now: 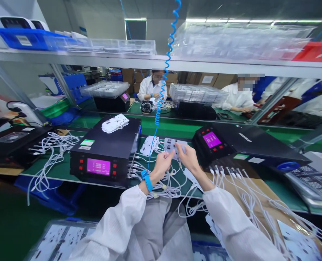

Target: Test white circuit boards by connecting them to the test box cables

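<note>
My left hand (162,165) and my right hand (188,156) pinch a white perforated panel (174,145) between them, just above the green bench mat (174,190). A blue wrist strap (147,180) circles my left wrist, and its coiled blue cord (161,105) rises past the panel. Tangled white cables (163,185) lie under my hands. A black tester with a pink screen (106,156) stands to my left. Another black tester (217,143) stands to my right. A small stack of white panels (115,123) rests on top of the left tester.
More white cables (248,199) spread over a cardboard sheet at right. Sheets of panels lie at the bottom corners. A shelf (161,59) with clear plastic trays runs overhead. Beyond it, two co-workers (151,87) in white coats sit at another bench.
</note>
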Available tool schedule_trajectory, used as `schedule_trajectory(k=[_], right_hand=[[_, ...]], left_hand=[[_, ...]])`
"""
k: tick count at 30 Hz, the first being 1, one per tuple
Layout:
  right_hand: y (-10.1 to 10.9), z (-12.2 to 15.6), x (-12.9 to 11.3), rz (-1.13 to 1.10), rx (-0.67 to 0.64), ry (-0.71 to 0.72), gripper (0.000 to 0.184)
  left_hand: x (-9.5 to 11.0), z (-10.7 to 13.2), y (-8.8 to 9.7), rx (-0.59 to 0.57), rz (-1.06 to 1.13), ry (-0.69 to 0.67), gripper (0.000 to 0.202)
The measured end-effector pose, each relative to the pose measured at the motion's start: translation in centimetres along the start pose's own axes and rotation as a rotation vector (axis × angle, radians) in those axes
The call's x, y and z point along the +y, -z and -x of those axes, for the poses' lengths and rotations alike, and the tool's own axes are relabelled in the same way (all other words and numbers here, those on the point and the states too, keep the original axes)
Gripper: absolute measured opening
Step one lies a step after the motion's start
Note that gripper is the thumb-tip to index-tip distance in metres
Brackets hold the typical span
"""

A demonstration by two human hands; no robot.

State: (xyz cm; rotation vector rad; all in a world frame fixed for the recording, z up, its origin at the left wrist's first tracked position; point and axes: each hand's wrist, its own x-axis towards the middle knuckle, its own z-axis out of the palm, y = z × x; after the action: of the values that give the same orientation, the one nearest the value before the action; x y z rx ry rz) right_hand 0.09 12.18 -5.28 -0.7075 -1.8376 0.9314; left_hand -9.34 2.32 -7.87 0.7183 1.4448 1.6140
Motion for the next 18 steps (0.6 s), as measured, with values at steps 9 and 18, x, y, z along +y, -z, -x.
schedule_trajectory(k=[9, 18], right_hand=[[-0.5, -3.1, 1.2, -0.524, 0.480, -0.377, 0.051], [-0.3, -4.2, 3.4, -0.747, 0.492, -0.662, 0.026]], left_hand=[[-0.6, -1.3, -0.7, -0.139, -0.308, -0.252, 0.048], [-0.3, -1.7, -1.7, -0.119, -0.507, -0.287, 0.035]])
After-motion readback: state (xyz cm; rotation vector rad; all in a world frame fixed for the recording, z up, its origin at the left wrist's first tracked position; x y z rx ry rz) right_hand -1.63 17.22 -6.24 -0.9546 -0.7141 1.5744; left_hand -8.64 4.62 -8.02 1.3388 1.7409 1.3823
